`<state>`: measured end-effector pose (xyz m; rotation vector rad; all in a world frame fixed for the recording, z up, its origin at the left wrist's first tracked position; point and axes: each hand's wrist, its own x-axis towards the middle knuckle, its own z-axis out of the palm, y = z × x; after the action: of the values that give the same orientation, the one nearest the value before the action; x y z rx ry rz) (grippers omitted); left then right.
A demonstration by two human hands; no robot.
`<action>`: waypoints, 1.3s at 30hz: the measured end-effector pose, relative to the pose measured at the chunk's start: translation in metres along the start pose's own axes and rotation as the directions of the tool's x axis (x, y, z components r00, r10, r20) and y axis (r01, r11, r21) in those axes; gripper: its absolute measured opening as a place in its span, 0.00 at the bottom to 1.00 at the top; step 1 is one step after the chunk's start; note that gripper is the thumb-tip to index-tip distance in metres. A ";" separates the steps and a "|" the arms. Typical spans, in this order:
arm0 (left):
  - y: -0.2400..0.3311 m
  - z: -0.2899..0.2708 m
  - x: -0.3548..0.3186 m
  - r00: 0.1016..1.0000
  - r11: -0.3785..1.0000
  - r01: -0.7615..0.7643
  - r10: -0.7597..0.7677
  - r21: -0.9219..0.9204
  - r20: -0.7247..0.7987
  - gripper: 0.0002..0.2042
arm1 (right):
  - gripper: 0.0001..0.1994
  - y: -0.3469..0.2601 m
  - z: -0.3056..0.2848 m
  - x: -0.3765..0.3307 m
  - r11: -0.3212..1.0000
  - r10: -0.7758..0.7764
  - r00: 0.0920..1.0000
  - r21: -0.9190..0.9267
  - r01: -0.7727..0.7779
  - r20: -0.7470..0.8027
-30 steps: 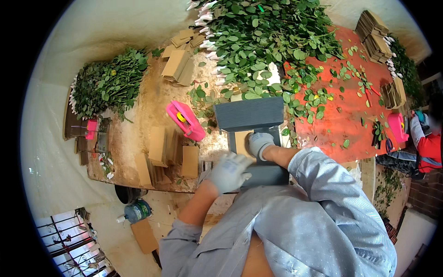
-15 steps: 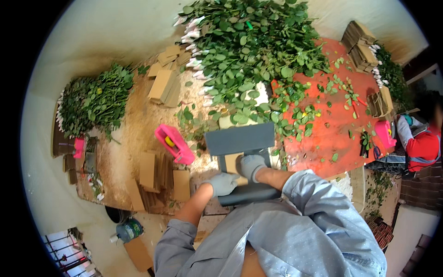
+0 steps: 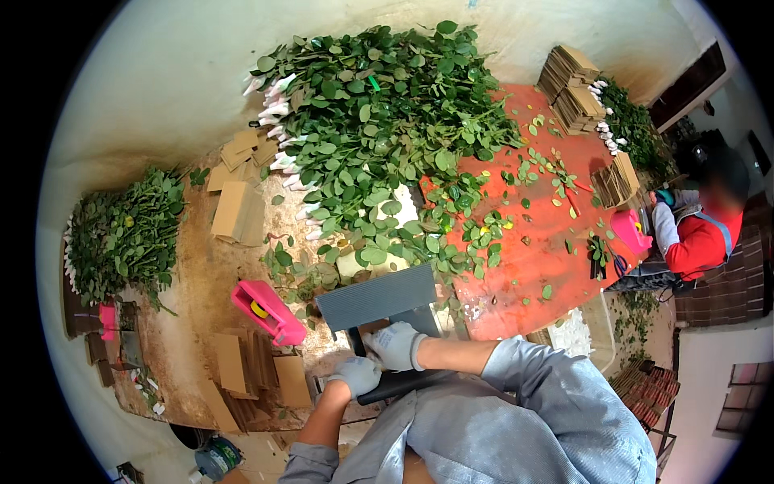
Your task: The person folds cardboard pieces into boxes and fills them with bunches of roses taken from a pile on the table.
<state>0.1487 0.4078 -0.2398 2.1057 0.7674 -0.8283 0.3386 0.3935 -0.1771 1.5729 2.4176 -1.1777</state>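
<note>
Both of my hands wear pale grey gloves and work close together at a dark grey stand (image 3: 377,297) with a raised ribbed panel. My left hand (image 3: 355,377) is closed at the stand's near left corner. Just right of and beyond it, my right hand (image 3: 395,345) reaches into the stand with its fingers curled down. What the fingers hold is hidden. A bit of brown cardboard (image 3: 372,327) shows under the panel beside my right hand. To the left stands a pink tape dispenser (image 3: 268,315) with a yellow core.
Leafy stems (image 3: 379,121) with white-wrapped ends pile up beyond the stand; another bunch (image 3: 129,234) lies far left. Folded cardboard (image 3: 242,363) stands near left. Loose leaves litter the red table covering (image 3: 516,266). Another person (image 3: 701,234) in red is at the far right.
My right hand has drawn left, nearer my left hand, and covers more of the cardboard. The whole view has shifted, with the table sitting lower and further left.
</note>
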 end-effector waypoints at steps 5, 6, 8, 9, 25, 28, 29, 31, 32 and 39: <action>0.015 -0.006 -0.016 0.993 0.993 0.032 -0.044 -0.113 -0.106 0.22 | 0.20 0.025 0.008 0.006 0.991 -0.017 0.989 -0.136 -0.003 -0.145; 0.016 -0.006 -0.017 0.989 0.986 0.067 -0.086 -0.149 -0.124 0.20 | 0.17 0.032 0.022 0.006 0.969 -0.107 0.973 -0.239 0.057 -0.202; 0.010 0.003 -0.015 0.985 0.991 0.041 -0.061 -0.126 -0.159 0.22 | 0.13 0.021 0.009 -0.004 0.986 -0.016 1.000 -0.165 0.019 0.020; 0.013 -0.002 -0.017 0.990 0.990 0.050 -0.065 -0.130 -0.122 0.22 | 0.14 0.017 0.007 -0.008 0.993 0.006 1.000 -0.115 -0.002 0.030; 0.019 -0.015 -0.020 0.994 0.997 0.046 -0.052 -0.061 -0.099 0.26 | 0.09 -0.027 -0.077 -0.055 0.937 -0.273 0.738 0.001 0.348 -0.617; 0.018 -0.013 -0.021 0.993 0.997 0.040 -0.047 -0.070 -0.107 0.27 | 0.09 -0.005 -0.103 -0.049 0.946 -0.241 0.645 -0.029 0.322 -0.725; 0.018 -0.012 -0.022 0.992 0.997 0.043 -0.051 -0.069 -0.113 0.26 | 0.09 0.000 -0.114 -0.049 0.968 -0.170 0.665 0.004 0.253 -0.727; 0.026 -0.022 -0.028 0.991 0.997 0.061 -0.065 -0.046 -0.113 0.26 | 0.08 0.031 -0.125 -0.040 0.965 -0.086 0.645 0.098 0.243 -0.759; 0.020 -0.017 -0.027 0.989 0.997 0.056 -0.064 -0.062 -0.134 0.26 | 0.07 0.040 -0.132 -0.031 0.953 -0.051 0.648 0.158 0.260 -0.760; 0.015 -0.004 -0.019 0.992 0.988 0.074 -0.087 -0.137 -0.094 0.25 | 0.06 0.136 -0.152 0.009 0.943 0.210 0.667 0.329 0.055 -0.715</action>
<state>0.1496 0.3977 -0.2171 2.0197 0.9404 -0.6973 0.4970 0.5191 -0.1500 2.6947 2.5949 -1.0945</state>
